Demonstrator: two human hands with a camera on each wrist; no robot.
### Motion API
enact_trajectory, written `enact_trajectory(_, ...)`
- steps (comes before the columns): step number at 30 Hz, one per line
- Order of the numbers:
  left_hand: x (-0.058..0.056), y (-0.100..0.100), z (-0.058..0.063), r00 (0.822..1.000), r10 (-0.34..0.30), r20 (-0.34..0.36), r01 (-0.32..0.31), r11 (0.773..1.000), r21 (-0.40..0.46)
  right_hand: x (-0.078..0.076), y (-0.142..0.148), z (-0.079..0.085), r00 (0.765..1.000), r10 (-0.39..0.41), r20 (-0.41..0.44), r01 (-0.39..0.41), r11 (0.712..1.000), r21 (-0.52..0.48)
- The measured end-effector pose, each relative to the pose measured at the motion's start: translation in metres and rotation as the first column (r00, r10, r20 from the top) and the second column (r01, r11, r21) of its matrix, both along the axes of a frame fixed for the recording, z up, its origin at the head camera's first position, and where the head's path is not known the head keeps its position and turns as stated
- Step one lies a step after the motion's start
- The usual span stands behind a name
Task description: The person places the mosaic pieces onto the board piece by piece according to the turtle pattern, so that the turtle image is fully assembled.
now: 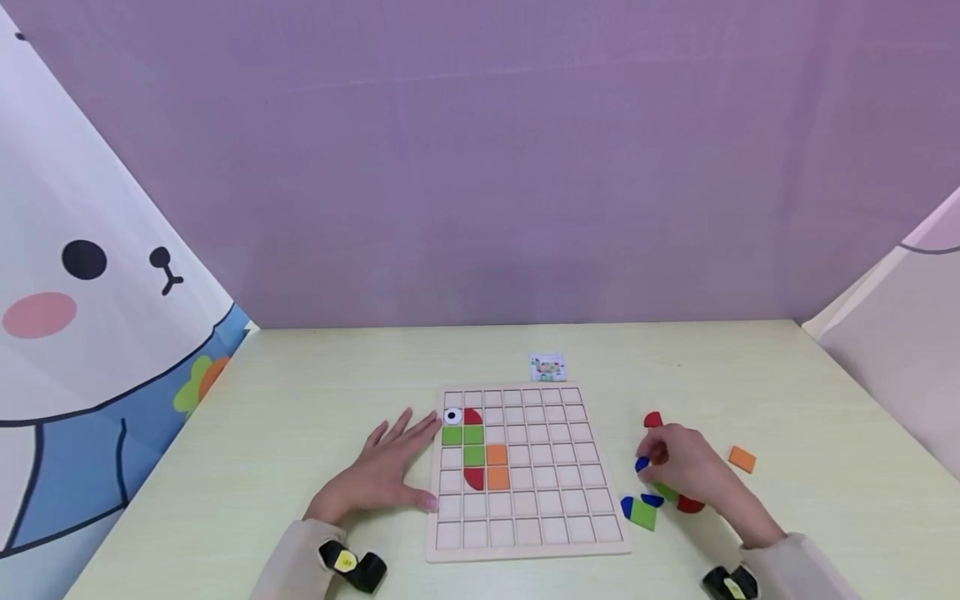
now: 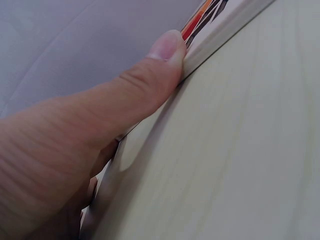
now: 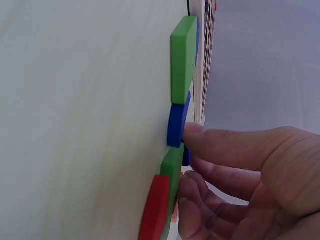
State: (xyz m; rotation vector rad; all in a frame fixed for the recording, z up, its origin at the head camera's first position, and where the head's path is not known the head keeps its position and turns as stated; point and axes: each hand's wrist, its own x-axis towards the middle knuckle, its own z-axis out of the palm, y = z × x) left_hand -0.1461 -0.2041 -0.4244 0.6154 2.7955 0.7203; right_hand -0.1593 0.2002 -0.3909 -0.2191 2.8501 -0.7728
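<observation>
Head view, from the left: the left hand [image 1: 381,475] lies flat on the counter [image 1: 225,450], fingers straight and spread, thumb and fingertips touching the left edge of the gridded board [image 1: 545,476]; it has hold of nothing. Seven coloured tiles and an eye tile [image 1: 453,416] sit in the board's left three columns: two red, three green and two orange. Just beyond the far edge lies a small picture card [image 1: 548,367]. Right of the board, a green piece [image 1: 643,515] lies near its lower corner, with blue pieces beside it. Above these, the right hand [image 1: 686,460], fingers curled, pinches a blue piece [image 1: 642,463] between thumb and index finger. Farthest right lies a loose orange piece [image 1: 742,459].
</observation>
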Motion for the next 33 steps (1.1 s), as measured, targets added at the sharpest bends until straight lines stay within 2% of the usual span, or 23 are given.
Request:
enact_trajectory(15, -0.002, 0.0, 0.0, 1.0, -0.015, -0.004, 0.015, 1.0, -0.007, 0.0, -0.012, -0.002, 0.998, 0.016, 0.058, -0.014, 0.999, -0.033)
enact_trajectory(25, -0.001, 0.001, 0.001, 1.0, -0.018, -0.006, 0.018, 1.0, 0.001, 0.002, -0.035, 0.01, 0.993, 0.116, -0.018, -0.117, 0.984, -0.136)
enact_trajectory(33, -0.002, 0.001, 0.001, 1.0, -0.022, -0.003, 0.022, 1.0, 0.002, 0.005, -0.07, 0.015, 0.983, 0.186, -0.01, -0.184, 0.966, -0.181)
